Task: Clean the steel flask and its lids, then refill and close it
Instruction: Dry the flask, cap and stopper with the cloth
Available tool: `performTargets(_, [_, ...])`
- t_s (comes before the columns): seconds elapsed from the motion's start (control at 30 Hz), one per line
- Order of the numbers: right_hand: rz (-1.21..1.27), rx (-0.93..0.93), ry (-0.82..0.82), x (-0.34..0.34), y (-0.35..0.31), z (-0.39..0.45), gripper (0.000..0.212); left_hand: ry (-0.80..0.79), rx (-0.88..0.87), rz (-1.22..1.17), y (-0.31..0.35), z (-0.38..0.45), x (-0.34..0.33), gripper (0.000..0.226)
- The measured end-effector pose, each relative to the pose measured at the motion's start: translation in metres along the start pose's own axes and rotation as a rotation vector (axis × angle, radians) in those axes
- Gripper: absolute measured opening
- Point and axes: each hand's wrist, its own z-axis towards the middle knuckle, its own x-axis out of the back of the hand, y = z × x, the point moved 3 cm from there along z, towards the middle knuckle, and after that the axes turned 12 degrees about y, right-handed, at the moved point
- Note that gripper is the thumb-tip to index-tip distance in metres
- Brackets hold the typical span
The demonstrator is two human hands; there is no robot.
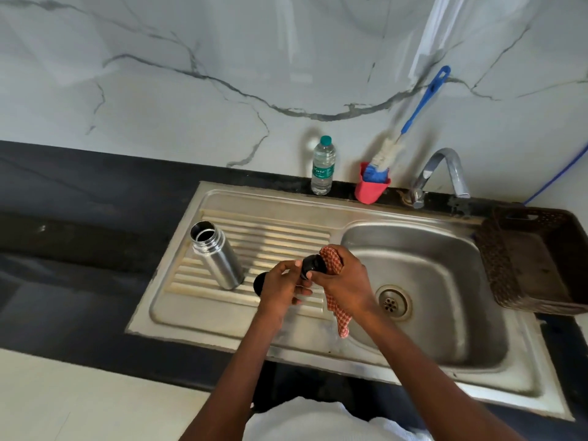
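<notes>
Lids are what you're on now: your right hand (pixel 345 280) wraps a checked cloth (pixel 332 259) around one black lid (pixel 310 265), and your left hand (pixel 280 289) pinches its rim. A second black lid (pixel 259 283) sits behind your left hand; whether that hand holds it, you can't tell. Your flask (pixel 216 256) stands open on the sink's (pixel 413 370) ribbed drainboard, apparently still unfilled and uncapped. The water bottle (pixel 323 167) by the wall has a green label, too small to read.

Brown basket (pixel 496 265) right of the sink; tap (pixel 445 168) behind.
</notes>
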Motion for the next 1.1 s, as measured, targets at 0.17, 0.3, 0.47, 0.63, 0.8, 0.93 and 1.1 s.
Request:
performTargets(0.17, [-0.329,0.149,-0.023,-0.019,-0.001,0.003,0.054,0.302,-0.325,0.158,0.006,0.002,0.024,0.03])
performTargets(0.3, [-0.543,0.255,-0.104,-0.036,0.007,0.001,0.059,0.439,-0.451,0.313,0.012,-0.001,0.042,0.029])
performTargets(0.47, [-0.615,0.327,-0.147,-0.05,0.018,-0.003,0.059,0.459,-0.461,0.382,0.008,-0.002,0.051,0.027])
performTargets(0.63, [-0.642,0.345,-0.183,-0.058,0.026,-0.006,0.059,0.38,-0.468,0.337,0.009,-0.002,0.05,0.03])
performTargets(0.8, [-0.498,0.303,-0.163,-0.055,0.028,-0.007,0.07,0.322,-0.513,0.276,0.014,-0.004,0.042,0.03])
performTargets(0.93, [-0.252,0.184,0.011,-0.033,0.028,-0.004,0.057,0.309,-0.574,0.233,0.016,-0.001,0.035,0.027])
performTargets(1.1, [0.354,-0.362,0.124,0.017,0.037,0.004,0.051,0.291,-0.681,0.229,0.025,-0.007,0.01,0.028])
